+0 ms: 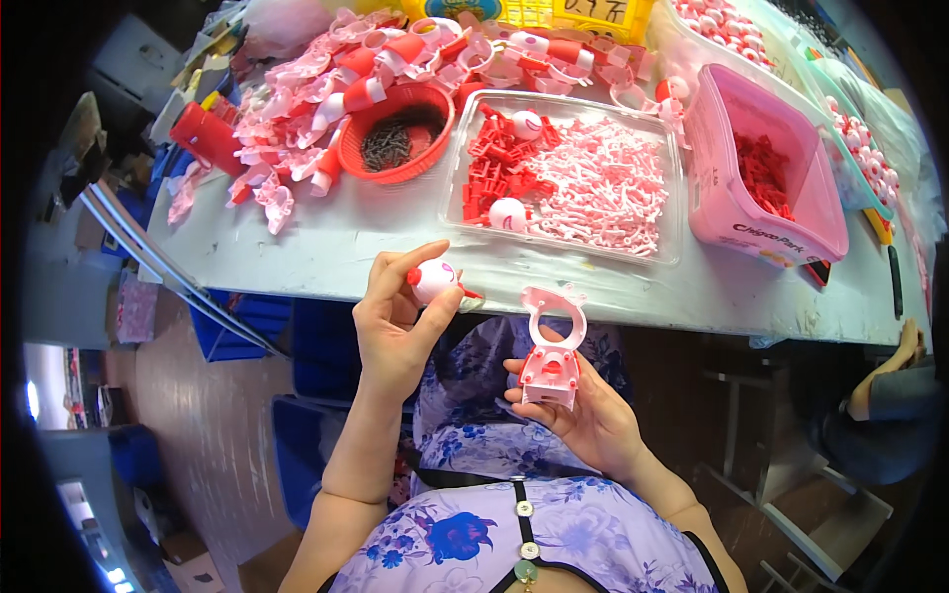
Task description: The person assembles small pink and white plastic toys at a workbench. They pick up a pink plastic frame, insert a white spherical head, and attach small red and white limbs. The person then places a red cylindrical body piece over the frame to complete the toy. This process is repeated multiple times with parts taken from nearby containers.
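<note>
My left hand pinches a small white and pink ball-shaped toy head with red bits at its sides, just over the table's front edge. Lower and to the right, my right hand holds a pink plastic toy body shell. It has a ring-shaped opening at its top, small ears, and red parts fitted inside. The two pieces are apart. Beyond them on the table lies a clear tray with red parts on its left side, pale pink stick-like parts on its right, and two more ball heads among them.
A red basket of small dark pieces stands left of the tray. A heap of pink and red toy parts covers the back left. At right sits a pink bin with red parts. Another person's arm shows at far right.
</note>
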{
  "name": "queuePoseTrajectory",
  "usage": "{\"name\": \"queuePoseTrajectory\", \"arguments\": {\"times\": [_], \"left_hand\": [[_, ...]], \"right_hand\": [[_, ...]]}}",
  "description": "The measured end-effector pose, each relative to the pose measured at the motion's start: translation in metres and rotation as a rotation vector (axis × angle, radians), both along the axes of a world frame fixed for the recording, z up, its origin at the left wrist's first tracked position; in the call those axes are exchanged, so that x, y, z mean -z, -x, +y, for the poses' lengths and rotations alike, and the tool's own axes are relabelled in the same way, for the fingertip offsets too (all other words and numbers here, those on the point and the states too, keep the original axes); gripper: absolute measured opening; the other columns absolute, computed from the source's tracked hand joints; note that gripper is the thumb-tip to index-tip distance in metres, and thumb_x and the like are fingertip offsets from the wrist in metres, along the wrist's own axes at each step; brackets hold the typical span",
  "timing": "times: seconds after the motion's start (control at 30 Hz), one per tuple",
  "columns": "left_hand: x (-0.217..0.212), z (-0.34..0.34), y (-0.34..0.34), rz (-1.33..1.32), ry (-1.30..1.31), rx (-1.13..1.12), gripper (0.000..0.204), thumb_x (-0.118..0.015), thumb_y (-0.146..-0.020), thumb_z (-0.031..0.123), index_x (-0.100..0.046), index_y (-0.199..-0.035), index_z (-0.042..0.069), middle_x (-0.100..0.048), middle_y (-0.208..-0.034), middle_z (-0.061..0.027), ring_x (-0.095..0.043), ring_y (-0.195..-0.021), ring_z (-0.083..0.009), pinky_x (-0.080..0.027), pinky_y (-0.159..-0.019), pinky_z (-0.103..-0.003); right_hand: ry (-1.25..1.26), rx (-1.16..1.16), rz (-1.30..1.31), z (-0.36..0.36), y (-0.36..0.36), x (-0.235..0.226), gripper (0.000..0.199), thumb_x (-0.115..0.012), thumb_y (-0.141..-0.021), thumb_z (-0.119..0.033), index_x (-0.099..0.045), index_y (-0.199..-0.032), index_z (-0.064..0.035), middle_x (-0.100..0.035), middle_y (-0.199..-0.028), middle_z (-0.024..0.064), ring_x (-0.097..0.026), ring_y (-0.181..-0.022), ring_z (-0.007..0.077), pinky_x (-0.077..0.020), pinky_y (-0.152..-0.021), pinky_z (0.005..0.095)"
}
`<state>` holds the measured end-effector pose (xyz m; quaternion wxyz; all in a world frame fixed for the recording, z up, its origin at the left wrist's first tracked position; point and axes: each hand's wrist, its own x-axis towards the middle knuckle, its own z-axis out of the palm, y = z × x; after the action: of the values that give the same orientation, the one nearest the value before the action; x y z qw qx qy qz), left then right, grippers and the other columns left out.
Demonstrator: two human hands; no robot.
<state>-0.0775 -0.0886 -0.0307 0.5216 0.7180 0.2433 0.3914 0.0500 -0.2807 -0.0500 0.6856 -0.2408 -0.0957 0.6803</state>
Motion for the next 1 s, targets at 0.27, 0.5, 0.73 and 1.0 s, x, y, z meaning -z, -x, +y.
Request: {"name": "queuePoseTrajectory", "arguments": {"times": [0.27,0.5,0.73,1.0], "left_hand": [[0.009,0.014,0.050,0.166,-0.002,-0.095,0.055,-0.059,-0.091,0.001,-0.041,-0.142,0.003,-0.055,-0.110,-0.0047,-0.054,-0.084,-0.0074,-0.046,-0.073,-0.021],[0.029,0.004,0.093,0.265,-0.119,-0.305,0.052,-0.066,-0.088,0.000,-0.045,-0.135,0.002,-0.056,-0.108,-0.0067,-0.055,-0.095,-0.0109,-0.047,-0.082,-0.023],[0.041,-0.008,0.093,0.301,-0.213,-0.443,0.038,-0.071,-0.082,-0.003,-0.056,-0.117,-0.002,-0.060,-0.103,-0.0076,-0.060,-0.091,-0.0114,-0.050,-0.079,-0.023],[0.057,0.000,0.078,0.186,-0.152,-0.494,0.035,-0.078,-0.077,0.001,-0.060,-0.107,-0.004,-0.062,-0.091,-0.0086,-0.063,-0.077,-0.0111,-0.053,-0.066,-0.022]], "right_hand": [[0.025,0.017,-0.014,0.000,0.005,-0.006,0.060,-0.041,-0.101,-0.032,-0.017,-0.150,-0.0071,-0.040,-0.141,0.0240,-0.051,-0.122,0.0340,-0.0413,-0.105,0.0418],[0.005,0.002,-0.055,0.005,0.011,-0.006,0.059,-0.039,-0.101,-0.031,-0.017,-0.149,-0.0052,-0.040,-0.141,0.0240,-0.053,-0.121,0.0323,-0.0431,-0.104,0.0407],[-0.012,-0.030,-0.079,0.007,0.015,-0.006,0.059,-0.037,-0.102,-0.033,-0.016,-0.150,-0.0053,-0.040,-0.141,0.0230,-0.053,-0.121,0.0305,-0.0422,-0.104,0.0390],[-0.006,-0.036,-0.094,0.006,0.019,-0.006,0.060,-0.036,-0.102,-0.033,-0.014,-0.150,-0.0049,-0.039,-0.142,0.0243,-0.053,-0.121,0.0299,-0.0431,-0.104,0.0381]]}}
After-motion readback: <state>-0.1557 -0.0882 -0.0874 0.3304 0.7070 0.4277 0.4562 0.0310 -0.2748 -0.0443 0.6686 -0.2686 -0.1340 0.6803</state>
